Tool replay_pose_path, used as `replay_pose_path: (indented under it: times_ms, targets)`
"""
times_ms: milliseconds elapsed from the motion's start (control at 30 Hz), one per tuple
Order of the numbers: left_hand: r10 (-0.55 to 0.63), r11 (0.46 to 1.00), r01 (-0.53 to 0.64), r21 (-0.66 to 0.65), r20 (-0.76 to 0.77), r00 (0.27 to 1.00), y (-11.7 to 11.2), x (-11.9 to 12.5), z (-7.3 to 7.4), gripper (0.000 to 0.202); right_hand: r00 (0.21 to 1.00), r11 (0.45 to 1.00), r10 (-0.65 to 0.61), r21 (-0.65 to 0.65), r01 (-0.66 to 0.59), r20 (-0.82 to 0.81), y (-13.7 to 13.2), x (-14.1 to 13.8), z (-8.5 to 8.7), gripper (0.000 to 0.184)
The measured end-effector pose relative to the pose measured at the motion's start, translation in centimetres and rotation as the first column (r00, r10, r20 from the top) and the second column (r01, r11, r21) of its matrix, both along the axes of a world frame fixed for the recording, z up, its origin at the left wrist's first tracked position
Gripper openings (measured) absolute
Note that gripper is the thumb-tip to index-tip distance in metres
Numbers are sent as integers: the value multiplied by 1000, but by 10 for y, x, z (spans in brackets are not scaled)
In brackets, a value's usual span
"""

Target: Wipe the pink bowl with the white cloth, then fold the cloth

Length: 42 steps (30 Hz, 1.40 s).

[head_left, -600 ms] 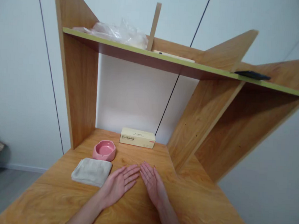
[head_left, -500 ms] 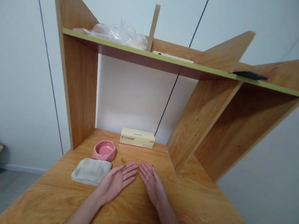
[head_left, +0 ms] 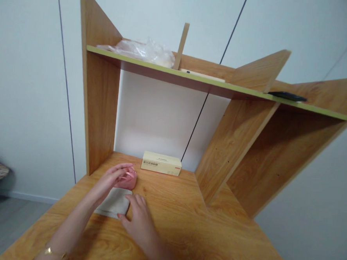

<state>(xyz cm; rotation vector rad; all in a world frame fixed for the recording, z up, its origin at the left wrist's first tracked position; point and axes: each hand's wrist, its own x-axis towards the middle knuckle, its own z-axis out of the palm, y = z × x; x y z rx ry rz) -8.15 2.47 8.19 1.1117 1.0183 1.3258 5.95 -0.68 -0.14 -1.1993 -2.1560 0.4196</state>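
Pink ashtray [head_left: 129,182], back left on the tabletop [head_left: 199,233], just behind the folded grey cloth [head_left: 114,201], and look, my left hand [head_left: 112,177] is right over it! Fingers stretch across its rim, thumb below them, the left grip spread rather than pressed together; whether the fingertips actually meet the rim, I can't tell, as my own hand hides part of it. Down in front, my right hand [head_left: 140,220] stands at the cloth's right edge, thumb and fingers parted, that grip spread too, pinching nothing that I can make out; contact with the fabric is hard to call. Behind all this, the cling-film box [head_left: 161,164] sits against the back wall, well apart from both hands. I'd call this the reaching step, with neither thing lifted. A secure hold, in my judgement, calls for the left fingers and thumb to close on opposite sides of the ashtray, and for the right to pinch the cloth's edge without rumpling its folds.
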Motion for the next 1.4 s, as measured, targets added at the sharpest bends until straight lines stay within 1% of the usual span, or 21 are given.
replay_pose_path:
  times_ms: [67, 133, 233, 300, 400, 500, 600, 633, 667, 733, 800, 867, 933, 967, 1000, 1067, 1167, 1200, 1267, 1333, 1400]
  targets:
    - [90, 996, -90, 3, -163, 983, 5, -6, -2, 36, 987, 999, 18, 34, -24, 160, 0, -13, 6, 43]
    - [149, 988, -154, 9, -302, 942, 11, -10, -6, 37, 957, 998, 28, 50, -44, 289, 1, -22, 9, 35]
    - [201, 977, -213, 15, -405, 892, 20, -15, -13, 34, 910, 998, 25, 48, -49, 415, 3, -24, 13, 23]
    - [252, 964, -264, 36, -444, 860, 26, -21, -18, 30, 878, 999, -2, 37, -18, 479, 4, -15, 18, 21]
    - [340, 933, -352, 75, -509, 791, 29, -34, -26, 26, 826, 995, -93, 25, 95, 556, 5, 18, 27, 24]
    - [372, 912, -404, 75, -568, 734, 30, -45, -35, 25, 766, 968, -206, 9, 252, 610, 6, 68, 36, 32]
    - [325, 913, -407, 5, -612, 721, 32, -44, -47, 25, 701, 922, -302, 12, 387, 646, 3, 115, 43, 35]
    - [296, 917, -399, -31, -619, 728, 33, -42, -51, 27, 686, 911, -320, 12, 413, 654, 2, 126, 44, 34]
    - [265, 919, -388, -67, -621, 738, 34, -39, -54, 29, 690, 907, -322, 3, 421, 649, 1, 134, 44, 33]
    - [217, 923, -363, -125, -610, 762, 37, -33, -59, 30, 755, 926, -285, -34, 376, 591, -1, 142, 43, 33]
    - [187, 926, -341, -161, -591, 785, 39, -29, -62, 25, 847, 956, -212, -78, 284, 487, 1, 142, 39, 32]
    - [171, 927, -328, -184, -569, 804, 41, -27, -62, 19, 909, 970, -173, -95, 224, 380, 6, 140, 34, 25]
    - [172, 924, -325, -200, -542, 823, 43, -27, -62, 19, 941, 967, -216, -79, 244, 262, 14, 141, 30, 14]
    - [177, 922, -326, -208, -525, 833, 43, -26, -62, 22, 948, 959, -259, -64, 274, 185, 18, 142, 29, 12]
    - [182, 920, -327, -216, -505, 844, 43, -25, -63, 27, 946, 948, -310, -45, 315, 95, 21, 144, 29, 14]
    - [181, 919, -315, -237, -456, 871, 42, -20, -65, 38, 905, 910, -412, -5, 414, -107, 25, 147, 30, 20]
    - [136, 928, -246, -279, -361, 923, 37, -4, -70, 53, 783, 830, -511, 36, 557, -354, 25, 148, 30, 28]
    - [113, 933, -214, -290, -328, 938, 34, 3, -72, 56, 753, 809, -524, 43, 586, -399, 24, 147, 29, 30]
    - [65, 946, -144, -292, -264, 962, 27, 18, -76, 60, 729, 790, -528, 63, 610, -436, 21, 144, 25, 32]
    - [14, 958, -73, -279, -209, 978, 20, 32, -80, 61, 743, 796, -509, 91, 598, -433, 19, 140, 20, 32]
    - [-27, 964, -23, -264, -184, 983, 15, 43, -84, 58, 784, 820, -473, 124, 559, -402, 17, 134, 15, 31]
